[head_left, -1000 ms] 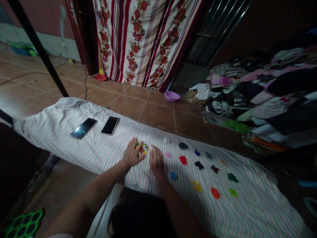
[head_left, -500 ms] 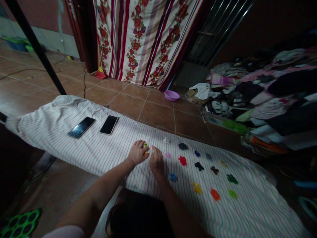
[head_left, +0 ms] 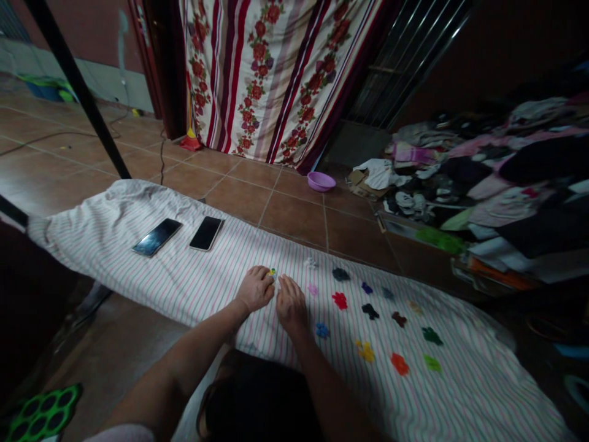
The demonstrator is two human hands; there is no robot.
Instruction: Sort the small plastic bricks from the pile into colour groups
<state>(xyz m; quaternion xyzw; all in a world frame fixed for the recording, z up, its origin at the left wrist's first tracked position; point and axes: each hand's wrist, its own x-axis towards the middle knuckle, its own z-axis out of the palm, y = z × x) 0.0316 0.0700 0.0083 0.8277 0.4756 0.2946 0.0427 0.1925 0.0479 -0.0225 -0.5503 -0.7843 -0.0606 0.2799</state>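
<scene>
My left hand is closed round a small yellow and green piece that shows at its fingertips. Close beside it on the right, my right hand has its fingers bent together near the same piece; whether it holds anything is hidden. Both hands are over a striped cloth. Small coloured piles lie to the right, among them a pink pile, a red pile, a blue pile and a white pile.
Two phones, one dark and glossy and one black, lie on the cloth at left. Beyond its far edge a purple basin stands on the tiled floor. Heaped clothes fill the right side. A black pole slants at upper left.
My hands have come slightly closer together, and less of the yellow piece shows at my left fingertips. The whole view has shifted slightly.
</scene>
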